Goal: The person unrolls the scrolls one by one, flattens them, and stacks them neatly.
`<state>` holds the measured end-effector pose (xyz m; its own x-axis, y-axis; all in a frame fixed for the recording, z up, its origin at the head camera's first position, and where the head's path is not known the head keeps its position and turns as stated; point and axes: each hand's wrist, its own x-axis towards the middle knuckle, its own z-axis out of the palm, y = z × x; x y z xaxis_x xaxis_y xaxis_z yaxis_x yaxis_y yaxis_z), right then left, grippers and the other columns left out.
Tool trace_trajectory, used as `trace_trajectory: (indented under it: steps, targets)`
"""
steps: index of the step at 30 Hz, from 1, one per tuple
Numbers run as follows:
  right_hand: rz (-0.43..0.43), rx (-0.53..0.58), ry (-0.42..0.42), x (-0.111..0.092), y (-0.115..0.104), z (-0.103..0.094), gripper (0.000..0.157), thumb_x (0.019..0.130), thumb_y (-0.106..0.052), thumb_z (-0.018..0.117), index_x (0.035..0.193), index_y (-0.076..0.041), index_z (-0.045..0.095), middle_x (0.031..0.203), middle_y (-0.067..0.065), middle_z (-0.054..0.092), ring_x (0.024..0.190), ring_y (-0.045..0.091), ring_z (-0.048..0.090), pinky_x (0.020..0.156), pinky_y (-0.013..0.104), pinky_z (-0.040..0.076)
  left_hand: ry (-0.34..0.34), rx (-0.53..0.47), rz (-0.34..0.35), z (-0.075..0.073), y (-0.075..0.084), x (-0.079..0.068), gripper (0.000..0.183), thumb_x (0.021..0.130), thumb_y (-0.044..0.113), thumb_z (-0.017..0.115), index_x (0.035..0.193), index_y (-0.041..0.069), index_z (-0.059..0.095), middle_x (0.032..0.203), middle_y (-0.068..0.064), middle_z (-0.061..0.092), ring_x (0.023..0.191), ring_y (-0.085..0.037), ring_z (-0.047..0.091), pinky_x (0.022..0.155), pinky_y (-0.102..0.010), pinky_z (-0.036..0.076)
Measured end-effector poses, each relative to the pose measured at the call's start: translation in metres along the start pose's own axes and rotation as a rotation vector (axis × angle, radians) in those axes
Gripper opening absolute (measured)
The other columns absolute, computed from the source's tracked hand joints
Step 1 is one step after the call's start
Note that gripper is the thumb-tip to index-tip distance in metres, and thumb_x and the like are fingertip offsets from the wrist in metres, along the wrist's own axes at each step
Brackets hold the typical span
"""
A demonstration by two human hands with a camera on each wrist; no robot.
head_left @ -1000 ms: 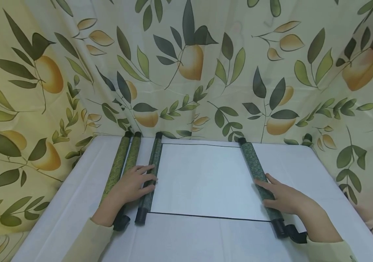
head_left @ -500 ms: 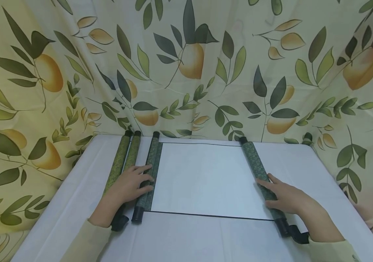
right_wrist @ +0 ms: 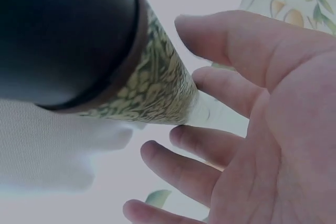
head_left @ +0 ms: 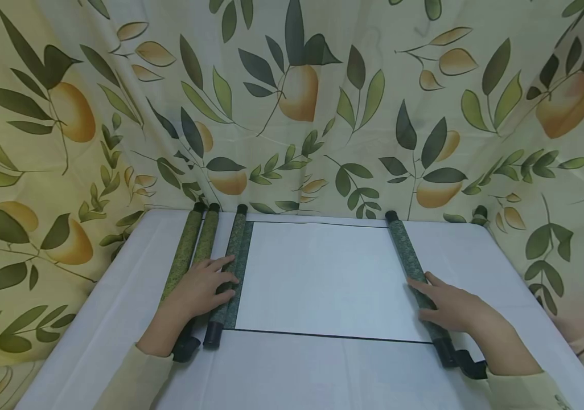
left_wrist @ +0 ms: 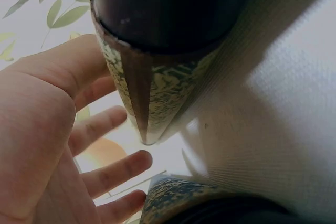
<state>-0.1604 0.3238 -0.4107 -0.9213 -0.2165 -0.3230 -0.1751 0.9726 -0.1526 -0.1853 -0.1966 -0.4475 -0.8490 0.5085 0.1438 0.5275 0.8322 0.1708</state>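
A hanging scroll lies partly unrolled, its blank white sheet (head_left: 323, 279) edged in black along top and bottom. Dark green brocade covers its left roller (head_left: 236, 234) and right roller (head_left: 406, 246); both have black ends. My left hand (head_left: 202, 287) lies with spread fingers on the left roller, fingertips over its top. On the right roller rests my right hand (head_left: 445, 302), fingers loosely extended. In the right wrist view the fingers (right_wrist: 181, 174) are spread beside the patterned roll (right_wrist: 152, 77). The left wrist view shows relaxed fingers (left_wrist: 118, 174) between two rolls.
Two rolled olive-green scrolls (head_left: 181, 259) with black ends lie side by side left of the open one, partly under my left forearm. A white cloth covers the table (head_left: 292, 376). Behind it hangs a curtain (head_left: 343, 131) printed with leaves and fruit.
My left hand has moved slightly left with the left roller, baring a green border strip beside the sheet. My right hand and the right roller have shifted right, showing more white sheet.
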Motion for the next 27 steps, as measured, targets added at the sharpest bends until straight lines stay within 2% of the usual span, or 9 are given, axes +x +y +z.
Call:
trace_trajectory:
  steps: [3, 7, 10, 13, 15, 19, 23, 25, 27]
  targets:
    - [-0.003, -0.01, 0.002, 0.0, 0.002, -0.001, 0.075, 0.085, -0.031, 0.076, 0.149, -0.008, 0.044, 0.15, 0.042, 0.024, 0.121, 0.061, 0.048, 0.081, 0.067, 0.05, 0.004, -0.018, 0.004, -0.001, 0.0, 0.0, 0.025, 0.091, 0.031, 0.073, 0.114, 0.021, 0.075, 0.15, -0.01, 0.05, 0.127, -0.044, 0.051, 0.103, -0.06, 0.041]
    - [0.01, 0.005, -0.009, -0.001, 0.006, -0.001, 0.067, 0.086, -0.015, 0.072, 0.147, -0.008, 0.046, 0.151, 0.043, 0.019, 0.113, 0.055, 0.056, 0.066, 0.05, 0.053, 0.007, -0.045, 0.009, -0.003, 0.002, -0.001, 0.025, 0.091, 0.027, 0.072, 0.115, 0.02, 0.075, 0.148, -0.009, 0.052, 0.127, -0.043, 0.051, 0.102, -0.06, 0.042]
    - [0.024, -0.002, -0.014, -0.002, 0.009, -0.001, 0.063, 0.085, -0.013, 0.069, 0.145, -0.008, 0.051, 0.15, 0.044, 0.019, 0.114, 0.057, 0.054, 0.067, 0.052, 0.053, 0.006, -0.059, 0.004, -0.004, 0.002, -0.001, 0.025, 0.092, 0.026, 0.071, 0.116, 0.021, 0.074, 0.148, -0.009, 0.052, 0.127, -0.042, 0.051, 0.101, -0.059, 0.042]
    - [0.026, -0.036, -0.01, -0.003, 0.013, -0.001, 0.064, 0.085, -0.025, 0.075, 0.143, -0.009, 0.054, 0.15, 0.043, 0.023, 0.121, 0.062, 0.046, 0.08, 0.065, 0.05, 0.004, -0.057, 0.002, -0.003, 0.001, -0.002, 0.027, 0.091, 0.03, 0.073, 0.116, 0.02, 0.075, 0.148, -0.009, 0.052, 0.127, -0.041, 0.051, 0.101, -0.058, 0.043]
    - [0.023, -0.044, -0.007, -0.004, 0.015, -0.001, 0.068, 0.083, -0.029, 0.078, 0.143, -0.009, 0.053, 0.15, 0.042, 0.024, 0.122, 0.062, 0.046, 0.081, 0.068, 0.049, 0.004, -0.046, 0.004, -0.003, 0.001, -0.002, 0.029, 0.089, 0.034, 0.074, 0.115, 0.02, 0.075, 0.148, -0.009, 0.052, 0.127, -0.041, 0.051, 0.1, -0.058, 0.043]
    - [0.024, -0.035, -0.002, -0.005, 0.019, -0.003, 0.066, 0.083, -0.018, 0.076, 0.144, -0.01, 0.052, 0.15, 0.042, 0.022, 0.114, 0.057, 0.055, 0.069, 0.055, 0.054, 0.008, -0.038, -0.001, -0.003, 0.001, -0.001, 0.032, 0.087, 0.036, 0.077, 0.114, 0.019, 0.075, 0.15, -0.008, 0.05, 0.126, -0.042, 0.051, 0.1, -0.058, 0.044]
    - [0.052, -0.016, -0.014, -0.008, 0.02, -0.006, 0.064, 0.082, -0.007, 0.067, 0.144, -0.008, 0.052, 0.15, 0.044, 0.019, 0.107, 0.054, 0.058, 0.06, 0.04, 0.048, 0.006, -0.047, -0.006, -0.002, 0.002, -0.002, 0.033, 0.088, 0.031, 0.076, 0.12, 0.022, 0.073, 0.152, -0.006, 0.048, 0.127, -0.045, 0.051, 0.099, -0.061, 0.044]
    - [0.058, -0.024, -0.016, -0.009, 0.021, -0.007, 0.063, 0.082, -0.009, 0.067, 0.143, -0.005, 0.051, 0.149, 0.044, 0.02, 0.109, 0.055, 0.057, 0.061, 0.041, 0.049, 0.002, -0.052, -0.012, -0.002, 0.003, -0.002, 0.033, 0.088, 0.029, 0.076, 0.121, 0.023, 0.073, 0.151, -0.005, 0.049, 0.127, -0.047, 0.051, 0.099, -0.062, 0.044]
    - [0.058, -0.042, -0.005, -0.011, 0.023, -0.007, 0.062, 0.084, -0.013, 0.069, 0.143, -0.005, 0.052, 0.149, 0.044, 0.023, 0.115, 0.059, 0.053, 0.067, 0.049, 0.052, 0.007, -0.055, -0.013, -0.002, 0.003, -0.002, 0.031, 0.088, 0.028, 0.076, 0.119, 0.022, 0.074, 0.149, -0.005, 0.052, 0.126, -0.046, 0.051, 0.098, -0.061, 0.044]
